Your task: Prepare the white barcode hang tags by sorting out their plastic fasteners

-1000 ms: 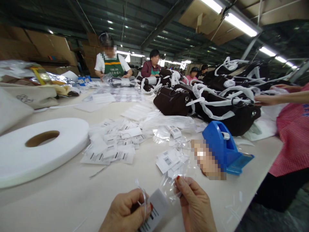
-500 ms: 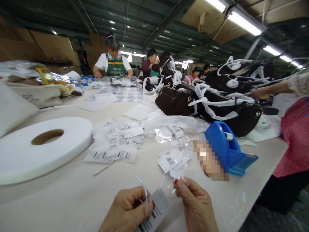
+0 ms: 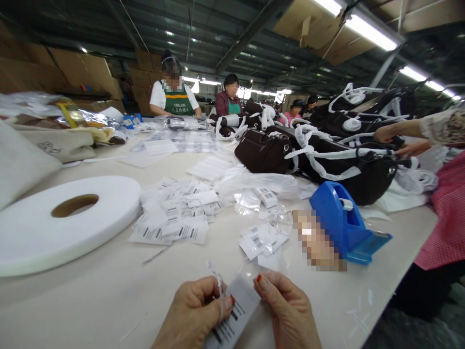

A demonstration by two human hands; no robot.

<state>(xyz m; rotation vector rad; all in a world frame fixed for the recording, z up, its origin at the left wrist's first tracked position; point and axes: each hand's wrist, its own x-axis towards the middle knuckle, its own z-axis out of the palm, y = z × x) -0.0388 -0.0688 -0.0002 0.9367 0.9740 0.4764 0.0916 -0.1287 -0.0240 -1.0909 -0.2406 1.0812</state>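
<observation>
Between thumb and fingers, my left hand (image 3: 198, 310) pinches a white printed tag (image 3: 236, 312) along with a thin white string that loops up over the fingers. My right hand (image 3: 286, 305) is closed on a clear plastic piece at the tag's upper right edge. Just beyond my hands lie small barcode cards (image 3: 256, 242) with clear plastic on them. A loose pile of printed tags (image 3: 178, 228) spreads to the left of those cards.
A large white roll (image 3: 109, 208) lies at left and a blue tape dispenser (image 3: 336, 223) at right. Dark bags (image 3: 261, 150) with white-wrapped straps are heaped behind. A person's hands reach in from the right; other people stand across the table (image 3: 160, 167).
My right hand has moved left, up to the tag's edge. At the right, the other person's second hand has come into view at the bags. A person across the table has lowered a dark bag.
</observation>
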